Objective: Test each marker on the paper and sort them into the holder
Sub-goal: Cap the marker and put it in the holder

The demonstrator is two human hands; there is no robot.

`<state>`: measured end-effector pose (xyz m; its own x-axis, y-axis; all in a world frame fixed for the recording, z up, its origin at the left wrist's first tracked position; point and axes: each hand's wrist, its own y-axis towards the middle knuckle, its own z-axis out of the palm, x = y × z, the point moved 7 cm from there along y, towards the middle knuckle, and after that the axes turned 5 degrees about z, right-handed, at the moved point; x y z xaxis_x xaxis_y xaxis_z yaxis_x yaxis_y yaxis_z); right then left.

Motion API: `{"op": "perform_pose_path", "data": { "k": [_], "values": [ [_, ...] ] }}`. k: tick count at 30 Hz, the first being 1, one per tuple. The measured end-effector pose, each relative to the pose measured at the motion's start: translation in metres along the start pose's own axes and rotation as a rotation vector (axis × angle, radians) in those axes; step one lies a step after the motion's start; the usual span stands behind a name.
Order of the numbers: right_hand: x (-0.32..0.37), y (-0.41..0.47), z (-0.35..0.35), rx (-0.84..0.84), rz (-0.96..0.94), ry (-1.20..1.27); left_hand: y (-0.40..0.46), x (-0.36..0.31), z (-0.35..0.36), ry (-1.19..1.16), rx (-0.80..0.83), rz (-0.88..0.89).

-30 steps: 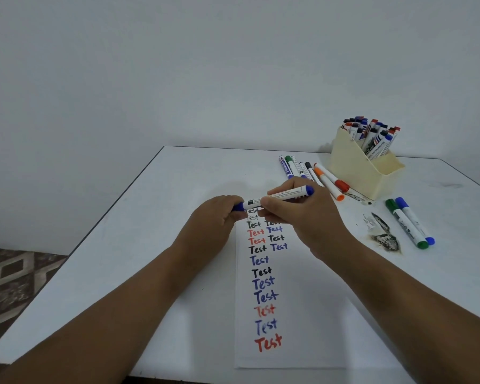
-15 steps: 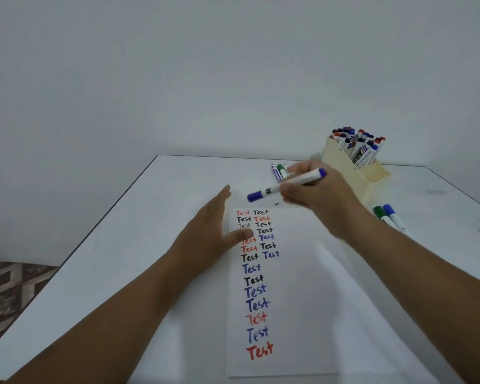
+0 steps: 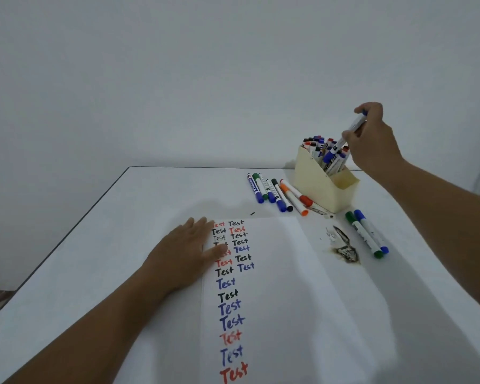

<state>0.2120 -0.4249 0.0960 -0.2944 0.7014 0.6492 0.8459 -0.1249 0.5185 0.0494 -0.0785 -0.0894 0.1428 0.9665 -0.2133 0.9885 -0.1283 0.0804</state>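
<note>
Pinching a blue-capped white marker [image 3: 344,137] in the right hand [image 3: 372,139], cap down over the crowded cream plastic holder [image 3: 320,187].
Left hand [image 3: 189,250] flat, steadying the white paper strip [image 3: 275,273] full of "Test" marks; loose markers left: six [image 3: 275,194] beside the holder, two [image 3: 367,234] farther right.

light: dim, even, greyish | shadows: soft | glare: none | focus: slightly soft | edges: wide-angle bowing

Paper [image 3: 275,286] lies mid-table [image 3: 122,245], holder [image 3: 320,187] behind it to the right. Loose markers [image 3: 275,194] sit left of the holder, two more [image 3: 367,234] before it.
</note>
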Motion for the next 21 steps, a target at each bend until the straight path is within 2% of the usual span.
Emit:
{"op": "perform_pose_path", "data": {
  "k": [3,8,10,12,14,16,18,21],
  "values": [
    [-0.011,0.006,0.023,0.066,-0.017,-0.146,0.001,0.003,0.002,0.001,0.007,-0.008],
    [-0.028,0.012,0.062,0.174,-0.065,-0.698,0.001,0.002,-0.001,-0.02,-0.013,-0.005],
    [-0.033,0.01,0.066,0.176,-0.018,-0.691,0.001,0.001,-0.002,-0.023,-0.018,-0.003],
    [-0.028,0.006,0.067,0.115,-0.061,-0.626,0.0,0.002,-0.002,-0.027,-0.023,-0.002],
    [-0.012,-0.005,0.069,0.024,-0.215,-0.589,0.0,0.003,-0.001,-0.036,-0.024,-0.004],
    [0.011,-0.02,0.081,0.012,-0.437,-0.582,0.001,0.004,-0.001,-0.042,-0.025,-0.007],
    [0.029,-0.035,0.102,0.133,-0.611,-0.573,0.001,0.004,0.0,-0.055,-0.02,-0.012],
    [0.042,-0.051,0.14,0.404,-0.661,-0.616,0.0,0.003,-0.001,-0.077,-0.017,-0.022]
  ]
}}
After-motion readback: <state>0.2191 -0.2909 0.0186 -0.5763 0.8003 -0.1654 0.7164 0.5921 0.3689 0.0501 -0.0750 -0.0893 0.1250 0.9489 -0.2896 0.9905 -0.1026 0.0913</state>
